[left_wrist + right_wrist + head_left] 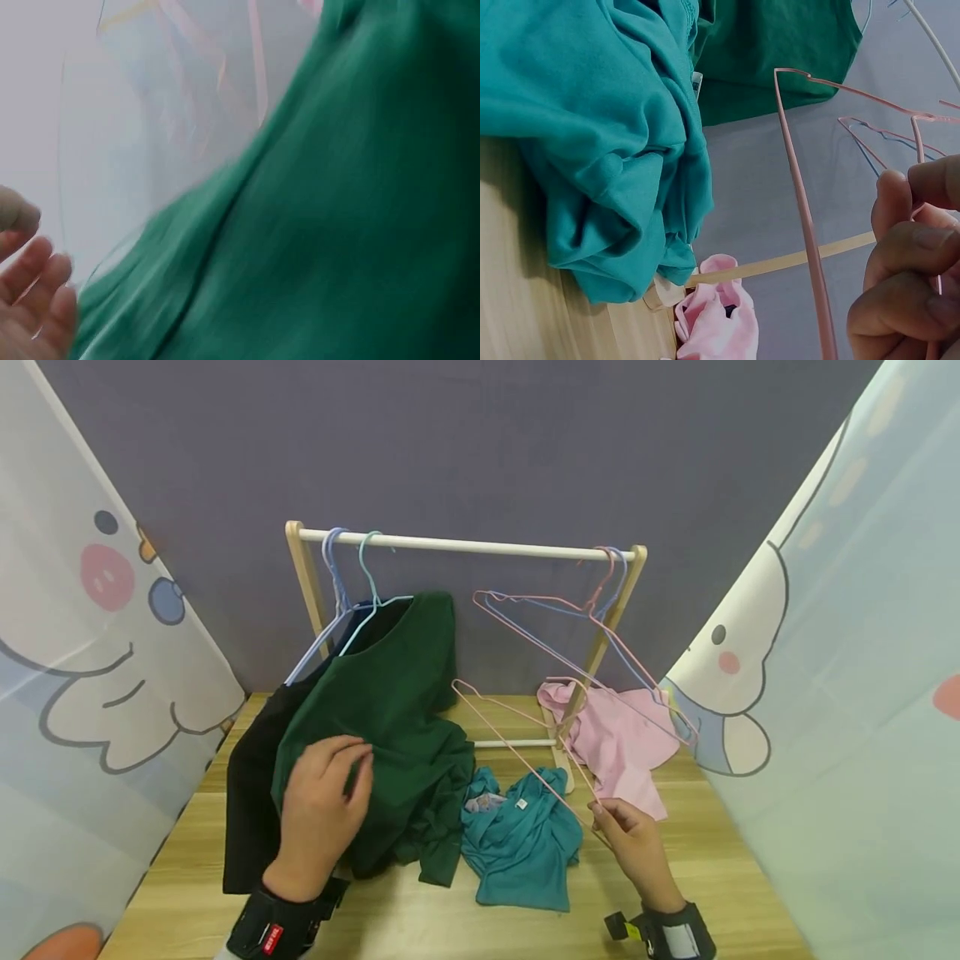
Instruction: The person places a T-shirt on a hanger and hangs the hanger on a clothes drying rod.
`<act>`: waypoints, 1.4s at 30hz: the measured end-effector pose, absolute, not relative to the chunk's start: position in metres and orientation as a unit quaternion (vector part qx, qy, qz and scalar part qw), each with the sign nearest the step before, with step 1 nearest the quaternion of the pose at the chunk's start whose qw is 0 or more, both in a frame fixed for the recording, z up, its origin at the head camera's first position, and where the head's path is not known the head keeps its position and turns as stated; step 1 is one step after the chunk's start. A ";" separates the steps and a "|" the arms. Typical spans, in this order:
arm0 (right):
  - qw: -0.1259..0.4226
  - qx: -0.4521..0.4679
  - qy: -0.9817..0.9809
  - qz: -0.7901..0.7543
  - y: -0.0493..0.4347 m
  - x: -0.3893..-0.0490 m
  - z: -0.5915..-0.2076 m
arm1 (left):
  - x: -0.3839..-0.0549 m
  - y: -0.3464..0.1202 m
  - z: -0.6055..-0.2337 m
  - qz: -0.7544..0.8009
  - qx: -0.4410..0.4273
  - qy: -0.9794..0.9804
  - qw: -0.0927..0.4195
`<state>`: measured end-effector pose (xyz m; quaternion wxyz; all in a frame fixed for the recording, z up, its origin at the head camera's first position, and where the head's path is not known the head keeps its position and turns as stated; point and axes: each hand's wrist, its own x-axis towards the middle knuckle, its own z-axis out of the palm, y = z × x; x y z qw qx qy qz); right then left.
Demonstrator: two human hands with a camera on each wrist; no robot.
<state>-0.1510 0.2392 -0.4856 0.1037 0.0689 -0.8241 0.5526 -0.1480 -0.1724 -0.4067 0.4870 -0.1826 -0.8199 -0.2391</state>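
Observation:
My right hand [634, 843] pinches a pink hanger [517, 750] near one lower corner. The hanger's hook points away toward the rack, and its frame slants over a crumpled teal shirt [525, 843] on the table. In the right wrist view, curled fingers [907, 281] grip the pink wire. My left hand [324, 802] is in front of a dark green garment [375, 727], thumb and fingers bent apart with nothing between them. That garment hangs from a light teal hanger [369, 578] on the rack. Loose fingers [45, 281] show beside the green cloth in the left wrist view.
A clothes rack with a white rail [465, 545] stands on the wooden table [405, 922]. Black clothing [251, 793] hangs at its left on blue hangers [332, 560]. A pink hanger [600, 589] and a blue one hang bare at right, above a pink garment [622, 735].

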 end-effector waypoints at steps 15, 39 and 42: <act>0.115 0.070 -0.827 0.546 0.243 -0.152 -0.500 | -0.166 -0.102 -0.511 -0.228 -0.268 -0.925 0.141; 0.091 0.040 -0.820 0.564 0.232 -0.138 -0.481 | -0.179 -0.078 -0.534 -0.244 -0.276 -0.913 0.174; 0.088 0.042 -0.818 0.566 0.234 -0.139 -0.483 | -0.178 -0.077 -0.528 -0.296 -0.258 -0.906 0.160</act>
